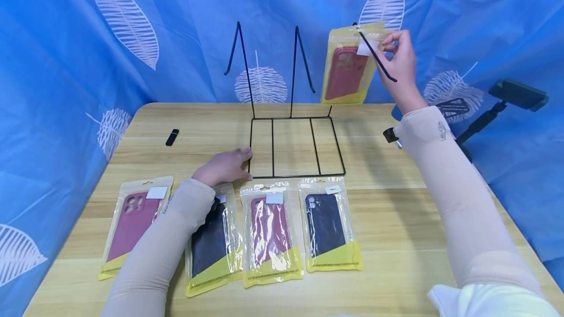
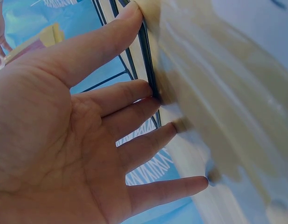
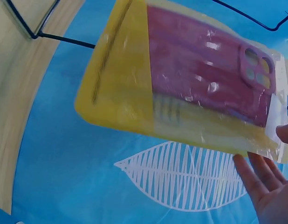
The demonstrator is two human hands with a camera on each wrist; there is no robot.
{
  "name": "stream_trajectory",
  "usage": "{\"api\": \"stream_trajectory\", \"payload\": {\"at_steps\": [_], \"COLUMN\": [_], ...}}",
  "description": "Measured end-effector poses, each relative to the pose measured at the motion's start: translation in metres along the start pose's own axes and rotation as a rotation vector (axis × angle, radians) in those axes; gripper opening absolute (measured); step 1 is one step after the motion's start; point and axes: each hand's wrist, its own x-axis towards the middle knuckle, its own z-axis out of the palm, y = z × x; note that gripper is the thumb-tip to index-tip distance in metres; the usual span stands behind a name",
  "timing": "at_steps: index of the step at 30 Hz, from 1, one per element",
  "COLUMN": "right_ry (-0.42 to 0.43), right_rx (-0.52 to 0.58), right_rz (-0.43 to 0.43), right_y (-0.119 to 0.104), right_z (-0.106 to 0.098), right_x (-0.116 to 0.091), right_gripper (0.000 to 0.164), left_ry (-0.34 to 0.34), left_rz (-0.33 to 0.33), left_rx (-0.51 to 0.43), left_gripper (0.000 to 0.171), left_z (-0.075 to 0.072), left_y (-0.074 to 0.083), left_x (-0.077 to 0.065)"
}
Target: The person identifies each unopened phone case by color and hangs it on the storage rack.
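Observation:
My right hand (image 1: 401, 62) pinches the top right edge of a clear and yellow bag with a dark red phone case (image 1: 345, 70) inside. The bag hangs at the right prong of the black wire rack (image 1: 297, 175), whose end sticks out in front of it. From the right wrist view, thumb and fingers of that hand are at the bag's labelled end (image 3: 278, 114). My left hand (image 1: 224, 166) touches the left side of the rack's base. Its fingers are spread and fairly straight in the left wrist view, with thumb (image 2: 127, 14) and fingertips against the wire.
Along the front lie more bagged phone cases: a dark red one (image 1: 132, 224) at left, a black one (image 1: 209, 238) partly under my left forearm, another red one (image 1: 270, 234) and a dark blue one (image 1: 326, 224). A small black object (image 1: 172, 137) lies back left; a black stand (image 1: 484, 116) rises at right.

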Motion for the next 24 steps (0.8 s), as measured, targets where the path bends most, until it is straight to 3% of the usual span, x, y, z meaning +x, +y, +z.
{"api": "stream_trajectory", "payload": {"at_steps": [2, 4, 7, 9, 12, 16, 21, 24], "right_ry": [-0.022, -0.08, -0.25, -0.373, -0.494, -0.603, -0.792, -0.867], "right_rx": [-0.01, -0.076, -0.218, -0.329, -0.402, -0.454, -0.543, -0.574], "right_rz": [0.039, 0.129, 0.263, 0.292, 0.238, 0.128, -0.057, -0.104], "right_y": [0.001, 0.001, 0.002, 0.004, 0.009, 0.013, 0.017, 0.023], "right_z": [-0.004, -0.009, -0.015, -0.017, -0.015, -0.008, 0.004, 0.012], "right_x": [-0.009, -0.022, -0.05, -0.071, -0.102, -0.142, -0.181, -0.196], "right_gripper": [0.022, 0.036, 0.071, 0.09, 0.104, 0.104, 0.078, 0.063], "left_ry": [0.001, 0.001, -0.001, -0.001, 0.002, -0.002, -0.003, 0.004], "left_rz": [0.001, 0.001, -0.003, -0.006, -0.013, -0.014, -0.007, -0.007], "left_rx": [-0.001, -0.005, -0.009, -0.004, 0.002, -0.005, -0.004, -0.007], "left_gripper": [0.084, 0.084, 0.084, 0.084, 0.084, 0.083, 0.083, 0.083], "left_z": [0.001, 0.001, 0.002, 0.002, 0.002, 0.001, 0.001, 0.0], "left_y": [0.0, 0.0, 0.001, 0.001, 0.001, 0.002, 0.002, 0.002], "left_x": [0.0, -0.001, -0.002, -0.003, -0.003, -0.003, -0.003, -0.002]}}
